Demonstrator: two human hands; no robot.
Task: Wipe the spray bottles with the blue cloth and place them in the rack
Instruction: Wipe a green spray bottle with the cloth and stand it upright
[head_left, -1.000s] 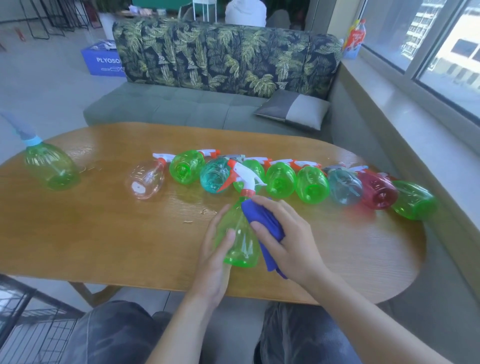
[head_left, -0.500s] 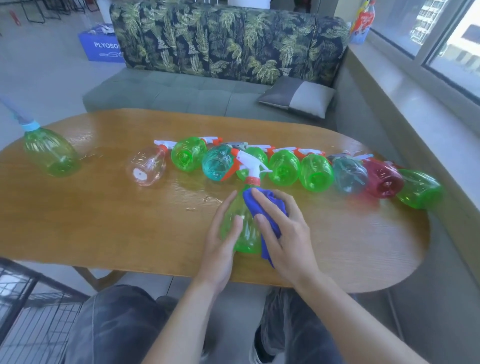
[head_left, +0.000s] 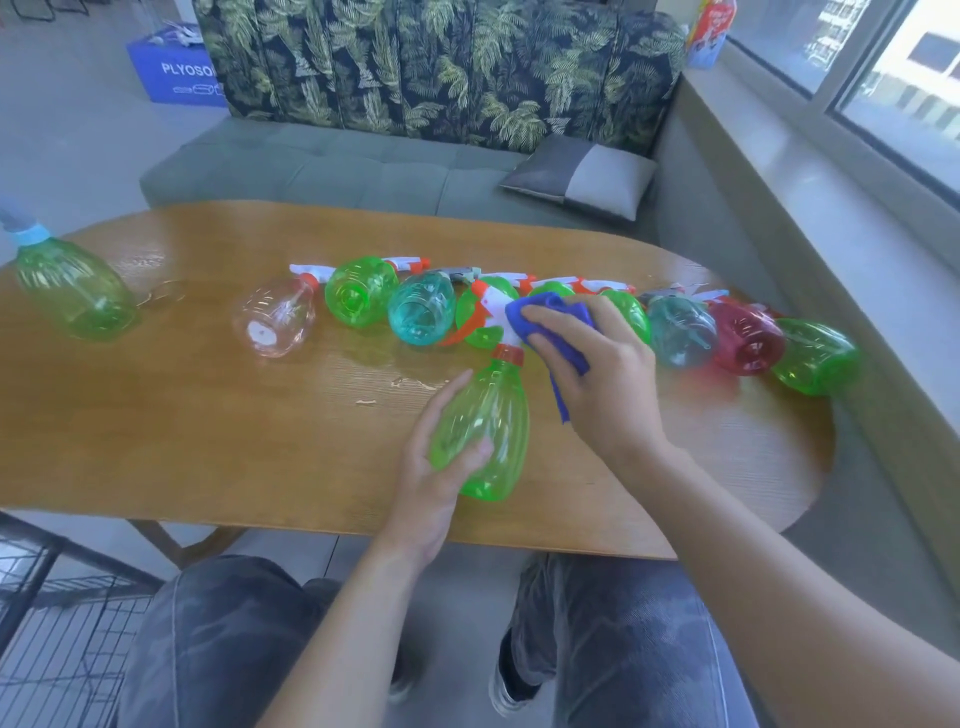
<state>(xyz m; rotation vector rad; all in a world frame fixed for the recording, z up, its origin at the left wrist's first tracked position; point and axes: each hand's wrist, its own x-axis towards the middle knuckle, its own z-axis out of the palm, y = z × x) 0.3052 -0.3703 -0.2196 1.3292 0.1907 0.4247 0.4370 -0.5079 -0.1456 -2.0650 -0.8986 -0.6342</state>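
Note:
A green spray bottle (head_left: 488, 426) with an orange collar and white trigger head stands tilted near the front of the wooden table (head_left: 208, 415). My left hand (head_left: 431, 467) grips its body from the left. My right hand (head_left: 597, 374) holds the blue cloth (head_left: 550, 317) bunched against the bottle's spray head. Behind them several spray bottles lie in a row: a clear one (head_left: 272, 322), a green one (head_left: 361, 291), a teal one (head_left: 421, 309), and at the right end a red one (head_left: 748, 338) and a green one (head_left: 815, 356).
A lone green bottle (head_left: 72, 291) stands at the table's far left. A black wire rack (head_left: 47, 634) sits on the floor at the lower left, beside my knees. A leaf-patterned sofa (head_left: 441, 67) with a grey cushion (head_left: 582, 176) lies behind the table; a window ledge runs along the right.
My right hand slid the blue cloth up from the bottle's body to its spray head. My left hand kept its grip on the bottle, lower on the body.

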